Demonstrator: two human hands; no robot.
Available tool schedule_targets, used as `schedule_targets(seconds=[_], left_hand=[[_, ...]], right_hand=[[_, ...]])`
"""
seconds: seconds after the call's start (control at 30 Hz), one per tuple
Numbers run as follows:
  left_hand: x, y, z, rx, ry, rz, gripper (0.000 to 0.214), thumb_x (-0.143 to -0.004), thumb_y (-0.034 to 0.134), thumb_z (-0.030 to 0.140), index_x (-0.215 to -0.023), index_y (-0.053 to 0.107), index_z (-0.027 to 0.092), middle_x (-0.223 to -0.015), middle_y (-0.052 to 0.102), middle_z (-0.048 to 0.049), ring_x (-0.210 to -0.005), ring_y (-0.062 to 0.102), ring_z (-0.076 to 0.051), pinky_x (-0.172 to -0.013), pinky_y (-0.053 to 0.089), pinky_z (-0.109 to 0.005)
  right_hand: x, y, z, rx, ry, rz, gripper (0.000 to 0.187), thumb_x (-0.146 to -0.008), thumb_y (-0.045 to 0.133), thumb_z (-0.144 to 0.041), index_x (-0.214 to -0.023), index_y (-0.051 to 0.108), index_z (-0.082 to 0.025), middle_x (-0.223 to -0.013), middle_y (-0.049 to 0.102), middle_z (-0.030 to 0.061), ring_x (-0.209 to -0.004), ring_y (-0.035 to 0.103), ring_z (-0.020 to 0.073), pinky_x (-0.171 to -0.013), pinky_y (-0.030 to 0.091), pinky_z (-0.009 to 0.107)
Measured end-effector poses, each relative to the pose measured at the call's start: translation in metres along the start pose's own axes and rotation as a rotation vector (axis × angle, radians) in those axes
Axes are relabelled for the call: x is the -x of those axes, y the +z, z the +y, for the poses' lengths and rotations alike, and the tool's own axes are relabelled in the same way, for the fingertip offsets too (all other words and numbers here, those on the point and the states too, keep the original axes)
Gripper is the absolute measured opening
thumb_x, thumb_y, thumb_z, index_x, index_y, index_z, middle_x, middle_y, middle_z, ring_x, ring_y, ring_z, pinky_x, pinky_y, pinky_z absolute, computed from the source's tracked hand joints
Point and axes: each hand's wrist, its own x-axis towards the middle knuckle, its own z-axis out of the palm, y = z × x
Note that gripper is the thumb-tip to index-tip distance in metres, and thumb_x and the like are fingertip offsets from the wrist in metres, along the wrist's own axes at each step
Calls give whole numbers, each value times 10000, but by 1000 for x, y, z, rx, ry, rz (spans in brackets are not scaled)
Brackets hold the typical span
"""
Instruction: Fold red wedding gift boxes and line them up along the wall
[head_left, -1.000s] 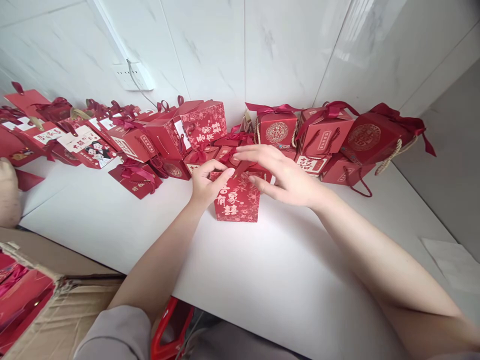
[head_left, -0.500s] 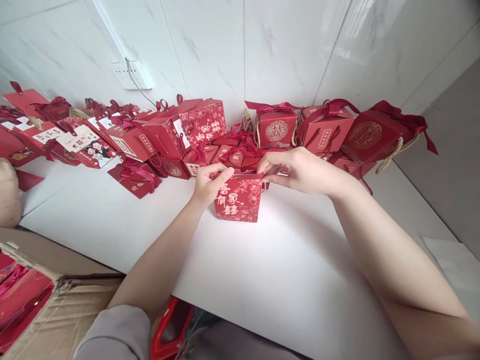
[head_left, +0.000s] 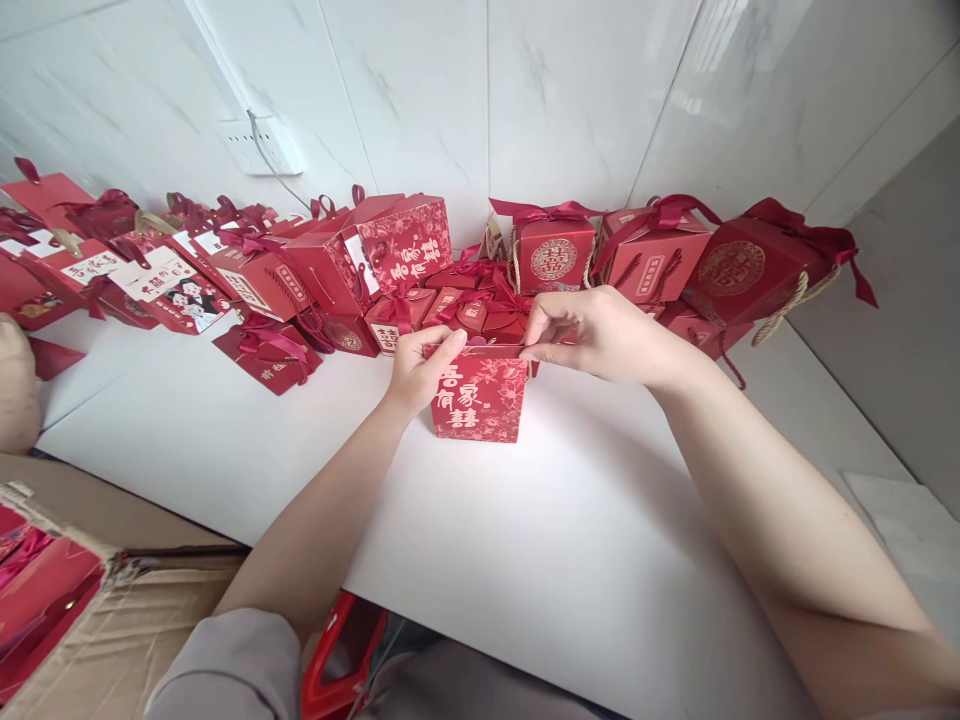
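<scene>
While another person's hand [head_left: 16, 385] rests at the far left edge above an open cardboard carton [head_left: 169, 620] of red packaging, a crowd of ribboned boxes [head_left: 259, 285] stands along the wall, running towards the middle. Next comes the left hand [head_left: 420, 368], its thumb over the front and its fingers behind, pinching the upper left corner of a red gift box [head_left: 487, 398]. That box stands upright on the white table [head_left: 510, 560], printed face towards the wearer, between the two hands. It looks like thin, smooth card: probably light, fairly stiff along the folds, a little slippery, and easy to dent or crease in mid-panel, so the top corners and folded edges seem the safest hold. At its upper right corner the right hand [head_left: 592, 335] has thumb and fingertips pinched together on the rim. Farther right sit more boxes with bows [head_left: 652, 255], stacked against the tiled wall.
</scene>
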Motion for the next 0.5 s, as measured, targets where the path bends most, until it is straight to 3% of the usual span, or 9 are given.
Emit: schedule_targets(seconds=[0.17,0.33,0.5], left_hand=[[1,0,0,-25,37,3,441,-901,612,520,-620,549,185,-601,481,1,-583,460,-136,-581,386,-295],[1,2,6,6,71,2,264,-905,637,449,-835,728,212,-816,710,-43,-769,655,-191,-720,502,-316],[3,4,9,129,72,-11,208,-867,696,415,-948,749,231,-874,763,-60,-810,723,-220,-757,558,-340]], right_hand=[[1,1,0,-94,36,-45,114,-847,697,-243,-867,587,-225,-776,712,-10,-701,693,185,-657,537,320],[0,-1,-5,-88,46,-69,124,-842,699,-242,-894,589,-220,-810,716,5,-725,702,195,-652,550,322],[0,0,-6,-81,28,-77,138,-852,695,-242,-952,603,-216,-911,736,32,-764,714,197,-653,566,310]])
